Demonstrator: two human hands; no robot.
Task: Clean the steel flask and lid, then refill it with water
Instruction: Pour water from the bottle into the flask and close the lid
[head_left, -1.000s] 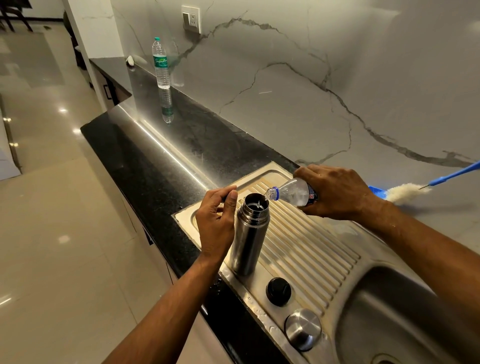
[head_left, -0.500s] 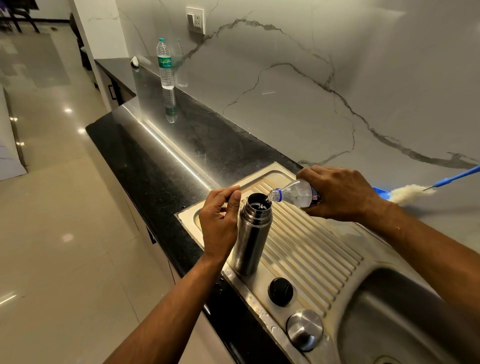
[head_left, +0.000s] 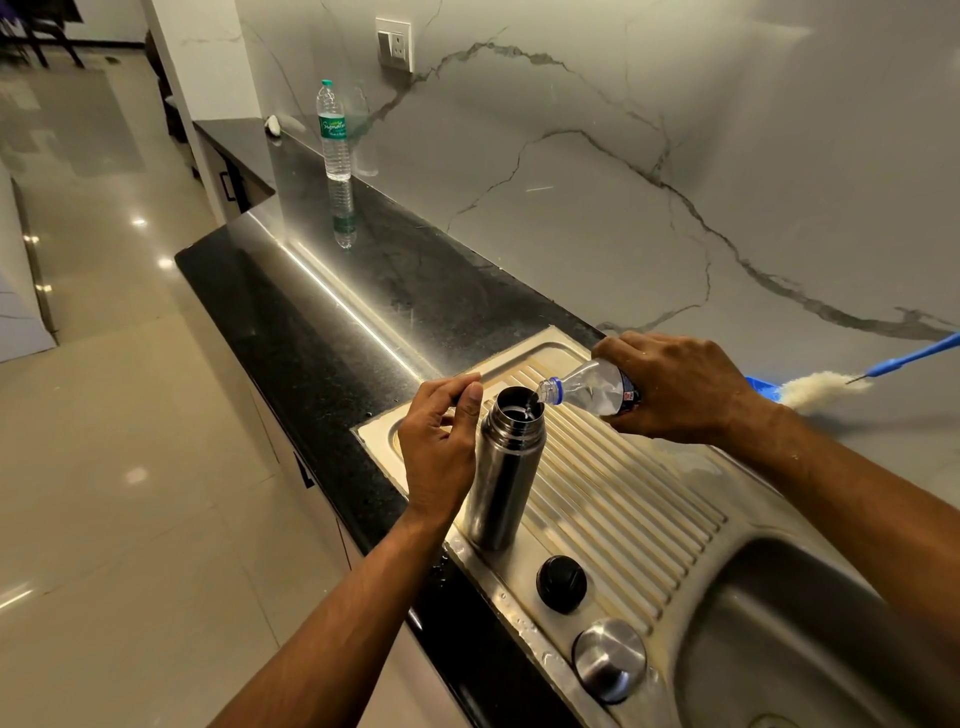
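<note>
The steel flask (head_left: 503, 480) stands upright and uncapped on the sink's ribbed drainboard (head_left: 623, 499). My right hand (head_left: 680, 389) grips a small clear water bottle (head_left: 587, 391), tipped with its mouth over the flask's opening, and water runs in. My left hand (head_left: 441, 447) is right beside the flask's upper body. Its thumb and curled fingers pinch something small that looks like the bottle's cap. The black inner stopper (head_left: 561, 583) and the steel lid cup (head_left: 609, 659) lie on the drainboard's front edge, to the right of the flask.
The sink basin (head_left: 810, 649) opens at the lower right. A blue-handled bottle brush (head_left: 826, 387) lies behind my right wrist. A second, tall water bottle (head_left: 333, 132) stands far back on the black counter (head_left: 311, 322). Floor drops off to the left.
The bottle stays tipped over the flask while water pours. Both hands and the flask keep their places; only the view has shifted slightly.
</note>
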